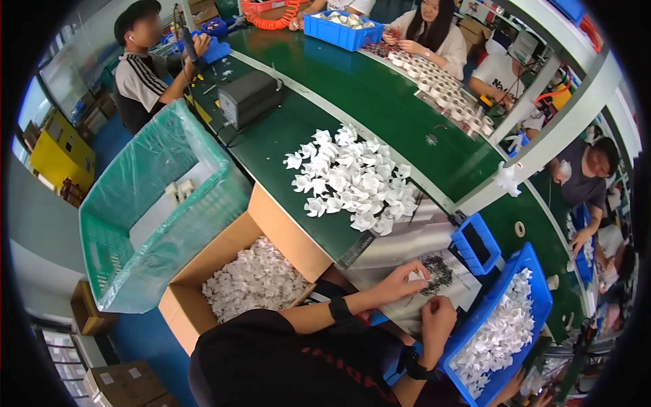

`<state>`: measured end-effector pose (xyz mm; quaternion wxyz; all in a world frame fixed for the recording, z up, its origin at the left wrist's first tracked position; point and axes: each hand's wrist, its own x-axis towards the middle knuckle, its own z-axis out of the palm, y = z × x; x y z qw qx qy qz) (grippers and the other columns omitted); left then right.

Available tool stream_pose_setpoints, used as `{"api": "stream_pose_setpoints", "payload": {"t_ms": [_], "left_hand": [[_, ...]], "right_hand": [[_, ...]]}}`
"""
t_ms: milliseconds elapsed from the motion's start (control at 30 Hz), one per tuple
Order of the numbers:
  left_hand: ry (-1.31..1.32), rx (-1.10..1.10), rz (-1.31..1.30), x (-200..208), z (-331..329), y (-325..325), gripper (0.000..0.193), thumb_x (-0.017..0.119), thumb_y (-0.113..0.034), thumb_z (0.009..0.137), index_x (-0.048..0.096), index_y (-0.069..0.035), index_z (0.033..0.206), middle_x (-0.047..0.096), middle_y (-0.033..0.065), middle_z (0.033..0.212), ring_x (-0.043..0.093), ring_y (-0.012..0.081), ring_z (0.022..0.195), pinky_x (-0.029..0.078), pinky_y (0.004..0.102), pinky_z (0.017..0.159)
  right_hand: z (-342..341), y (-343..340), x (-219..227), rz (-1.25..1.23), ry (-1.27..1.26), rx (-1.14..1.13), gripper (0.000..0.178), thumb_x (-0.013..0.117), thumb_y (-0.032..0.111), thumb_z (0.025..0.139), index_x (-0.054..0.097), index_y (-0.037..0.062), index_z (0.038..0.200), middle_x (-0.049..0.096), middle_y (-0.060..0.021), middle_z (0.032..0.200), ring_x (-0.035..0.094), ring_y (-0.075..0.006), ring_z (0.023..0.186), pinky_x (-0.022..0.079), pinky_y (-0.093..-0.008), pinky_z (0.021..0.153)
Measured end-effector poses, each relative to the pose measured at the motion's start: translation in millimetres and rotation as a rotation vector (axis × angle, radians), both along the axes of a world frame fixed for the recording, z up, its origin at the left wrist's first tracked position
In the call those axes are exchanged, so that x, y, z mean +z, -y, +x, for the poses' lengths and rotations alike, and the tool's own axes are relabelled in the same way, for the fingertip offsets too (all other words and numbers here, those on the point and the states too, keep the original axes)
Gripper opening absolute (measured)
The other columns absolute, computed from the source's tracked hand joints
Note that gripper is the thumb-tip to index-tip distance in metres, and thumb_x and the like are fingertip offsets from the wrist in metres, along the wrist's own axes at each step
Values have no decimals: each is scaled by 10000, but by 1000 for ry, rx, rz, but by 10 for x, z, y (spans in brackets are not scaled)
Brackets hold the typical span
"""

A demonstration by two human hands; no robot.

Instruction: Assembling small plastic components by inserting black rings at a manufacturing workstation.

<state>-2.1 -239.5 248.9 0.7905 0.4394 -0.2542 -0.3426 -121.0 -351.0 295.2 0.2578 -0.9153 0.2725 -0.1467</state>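
Observation:
My left hand (399, 283) is closed with a small white plastic part at its fingertips, beside a heap of tiny dark pieces (439, 273), too small to name. My right hand (438, 321) is just to the right and nearer, its fingers curled together; whatever they may hold is hidden. Both hands are over a greyish sheet (388, 256) on the bench. Close by on the right, a tilted blue bin (539, 298) holds many white flower-shaped plastic parts (498, 332). More such parts lie in a loose pile (352, 178) on the green bench top, beyond my left hand.
On the left stand an open cardboard box (285, 237) of white parts and a green crate (102, 271) lined with plastic film. A small blue tray (476, 245) sits beyond my hands. A grey post (498, 180) rises from the bench. Several people work around the green tables.

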Motion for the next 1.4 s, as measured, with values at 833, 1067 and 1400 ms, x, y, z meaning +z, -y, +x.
{"api": "stream_pose_setpoints", "payload": {"t_ms": [833, 1067, 1400], "left_hand": [[-76, 36, -20, -10, 128, -135, 125, 566, -157, 900, 520, -73, 981, 526, 59, 1080, 479, 107, 725, 385, 247, 599], [-301, 41, -48, 146, 75, -90, 164, 479, -175, 944, 471, -63, 1062, 528, 80, 994, 529, 164, 749, 412, 278, 619], [-217, -10, -44, 153, 1, -149, 244, 422, -277, 970, 406, -108, 1145, 509, 93, 1047, 605, 229, 749, 427, 276, 539]], "right_hand": [[139, 41, 18, -66, 56, 114, 116, 607, 102, 797, 587, 5, 859, 600, -180, 785, 603, -364, 709, 474, -427, 636], [-68, 76, -83, 230, 255, -64, 70, 616, 20, 783, 605, -23, 837, 588, -156, 738, 618, -268, 657, 485, -335, 616], [-28, 13, 8, -108, -22, 71, 80, 622, -23, 763, 618, -20, 843, 572, -110, 707, 610, -211, 636, 478, -309, 590]]}}
